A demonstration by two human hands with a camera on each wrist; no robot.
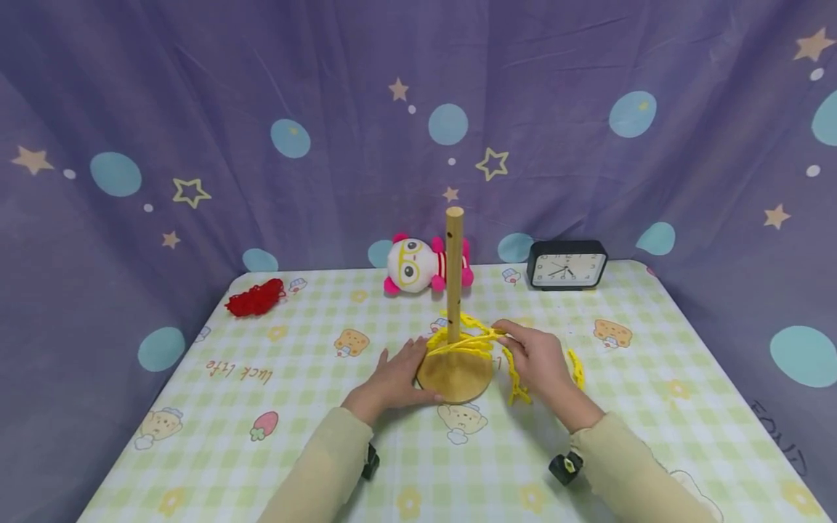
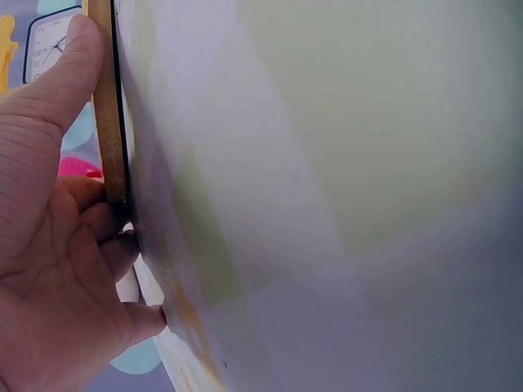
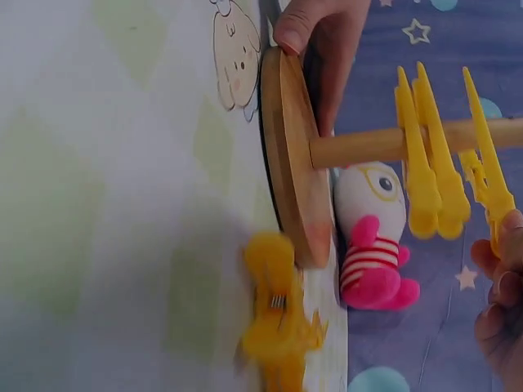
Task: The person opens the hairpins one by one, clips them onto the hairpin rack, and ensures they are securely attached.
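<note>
A wooden stand [image 1: 455, 381] has a round base and an upright pole. My left hand [image 1: 390, 378] grips the base's rim at the left, thumb at the front edge and fingers along the side. Several yellow plastic clips [image 3: 422, 175], loop-like with tapered ends, sit around the pole above the base. My right hand [image 1: 536, 363] pinches the end of another yellow clip [image 3: 490, 163], which crosses the pole beside them. A loose yellow clip [image 3: 278, 318] with a small metal spring lies on the table right of the base.
Behind the stand lies a pink-and-white plush toy [image 1: 413, 265]. A black alarm clock [image 1: 567, 266] stands at the back right, and a red tangled bundle [image 1: 256, 298] lies at the back left. Another yellow piece [image 1: 576, 369] lies beyond my right hand on the checked tablecloth [image 1: 314, 450].
</note>
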